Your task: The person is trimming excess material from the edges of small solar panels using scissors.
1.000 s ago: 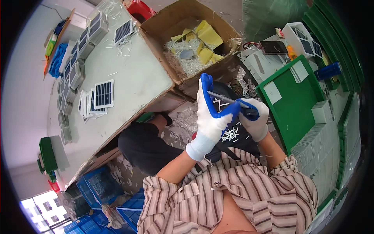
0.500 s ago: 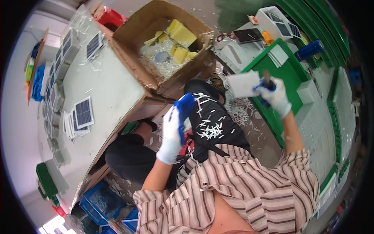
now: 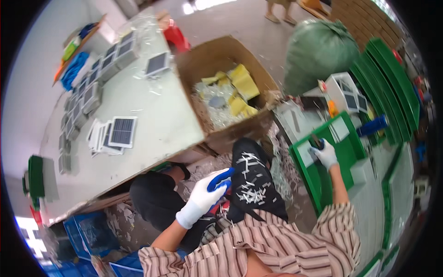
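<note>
My left hand [image 3: 205,194], in a white glove with blue-coated fingers, is held above my lap. Its fingers are curled but apart, and nothing is between them. On the right, my gloved right hand [image 3: 326,153] grips a short, dark, stick-like tool [image 3: 316,139] whose exact kind I cannot make out. That hand is over the green tray [image 3: 344,150]. Against its fingers, at the tray's left side, is a flat white panel [image 3: 305,155]. White strip scraps [image 3: 251,194] lie scattered over my dark trousers.
Loose small solar panels [image 3: 122,131] lie on the white table [image 3: 161,113] at left, with stacked ones behind. A cardboard box [image 3: 191,69] holds yellow pieces and clear plastic scraps. Beyond the tray are a blue cylinder [image 3: 373,125], stacked green trays [image 3: 385,87] and a large green sack [image 3: 318,53].
My right hand has brought the white panel down into the green tray, still gripping the dark tool. The left hand's fingers have turned to the right. The whole view has shifted.
</note>
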Motion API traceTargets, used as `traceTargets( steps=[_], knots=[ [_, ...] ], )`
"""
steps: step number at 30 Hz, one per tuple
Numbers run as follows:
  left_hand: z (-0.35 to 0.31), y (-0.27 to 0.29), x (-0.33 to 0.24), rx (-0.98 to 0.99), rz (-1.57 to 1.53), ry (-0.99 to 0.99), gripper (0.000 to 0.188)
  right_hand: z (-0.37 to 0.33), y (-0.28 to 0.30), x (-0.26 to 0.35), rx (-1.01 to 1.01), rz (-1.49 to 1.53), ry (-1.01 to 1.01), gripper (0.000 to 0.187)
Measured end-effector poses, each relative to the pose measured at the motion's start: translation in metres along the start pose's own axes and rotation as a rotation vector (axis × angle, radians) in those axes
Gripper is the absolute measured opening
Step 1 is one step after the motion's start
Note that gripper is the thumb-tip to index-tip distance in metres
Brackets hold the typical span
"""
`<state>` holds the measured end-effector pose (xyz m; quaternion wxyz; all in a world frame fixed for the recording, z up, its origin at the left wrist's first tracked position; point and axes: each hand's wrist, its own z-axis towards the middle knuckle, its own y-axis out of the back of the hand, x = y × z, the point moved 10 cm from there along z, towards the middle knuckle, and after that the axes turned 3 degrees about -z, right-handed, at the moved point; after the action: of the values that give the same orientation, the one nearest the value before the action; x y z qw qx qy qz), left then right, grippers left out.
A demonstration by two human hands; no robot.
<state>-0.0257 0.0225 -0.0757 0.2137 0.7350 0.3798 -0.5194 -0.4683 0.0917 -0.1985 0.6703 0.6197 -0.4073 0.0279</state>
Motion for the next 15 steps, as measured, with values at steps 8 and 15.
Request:
traceTargets(
  steps=[8, 15],
  knots=[
    [-0.047, 0.127, -0.177, -0.877, 1.356, -0.646, 0.061, -0.070, -0.013, 0.103, 0.155, 1.154, -0.190, 0.024],
    [-0.017, 0.238, -0.144, -0.921, 1.739, -0.073, 0.063, -0.150, -0.129, 0.199, 0.612, 1.214, -0.315, 0.026]
  ],
)
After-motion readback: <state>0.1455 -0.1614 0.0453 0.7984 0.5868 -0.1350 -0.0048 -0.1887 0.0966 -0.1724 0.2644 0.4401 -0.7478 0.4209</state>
